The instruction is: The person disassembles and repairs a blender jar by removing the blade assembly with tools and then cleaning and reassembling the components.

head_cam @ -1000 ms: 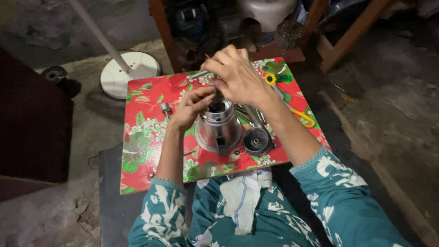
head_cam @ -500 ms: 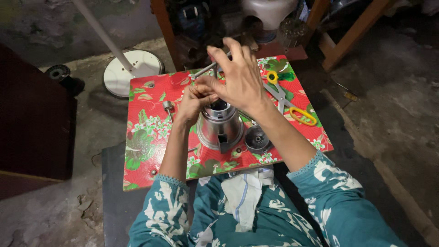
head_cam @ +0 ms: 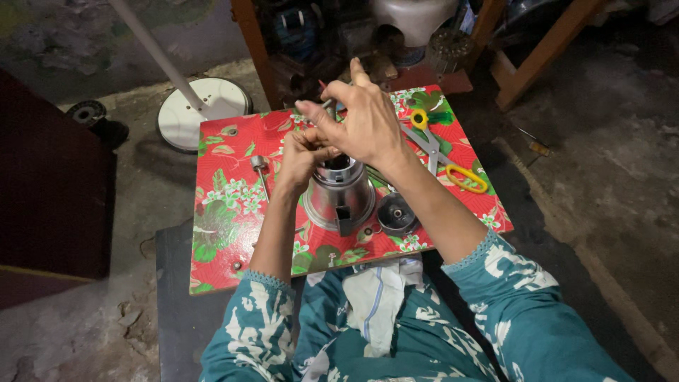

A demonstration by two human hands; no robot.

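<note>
A silver metal cylinder housing (head_cam: 341, 201) stands upright on a board covered in red flowered cloth (head_cam: 230, 205). My left hand (head_cam: 303, 157) is closed at the housing's open top, fingers pinched on something small that I cannot make out. My right hand (head_cam: 357, 120) hovers just above it, fingers curled around a thin tool whose tip shows past my fingers. A dark round cap (head_cam: 396, 213) lies right beside the housing's base.
Scissors with yellow handles (head_cam: 442, 152) lie on the board's right side. A thin metal rod (head_cam: 260, 175) lies left of the housing. A white round base with a pole (head_cam: 201, 110) stands on the floor behind. Wooden table legs (head_cam: 534, 60) are at the back right.
My right hand has risen and turned above the housing. The view has shifted slightly; the housing stays in place.
</note>
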